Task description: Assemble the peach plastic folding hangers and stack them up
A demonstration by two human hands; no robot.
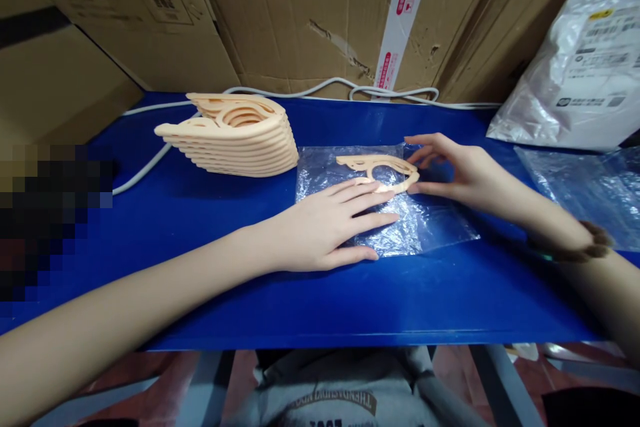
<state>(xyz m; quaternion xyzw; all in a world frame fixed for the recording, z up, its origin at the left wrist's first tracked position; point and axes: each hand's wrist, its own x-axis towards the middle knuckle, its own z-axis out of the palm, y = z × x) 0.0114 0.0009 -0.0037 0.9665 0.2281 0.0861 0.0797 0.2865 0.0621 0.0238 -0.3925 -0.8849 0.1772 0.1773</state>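
A beige folding hanger (pixel 405 185), folded up, lies on a clear plastic bag (pixel 400 233); whether it is inside the bag or on top I cannot tell. My left hand (pixel 325 227) rests palm down with fingers spread over the bag, its fingertips covering the hanger's near edge. At the hanger's right end is my right hand (pixel 455 170), thumb at the near side and curled fingers at the far side, with the index finger lifted away. A neat stack of matching beige hangers (pixel 235 140) stands to the left of the bag.
The blue table (pixel 300 307) ends close to my body. Cardboard boxes (pixel 310 13) rise behind it, with a white cable (pixel 320 85) along their base. A white shipping bag (pixel 580 67) and more clear plastic bags (pixel 595 193) are on the right.
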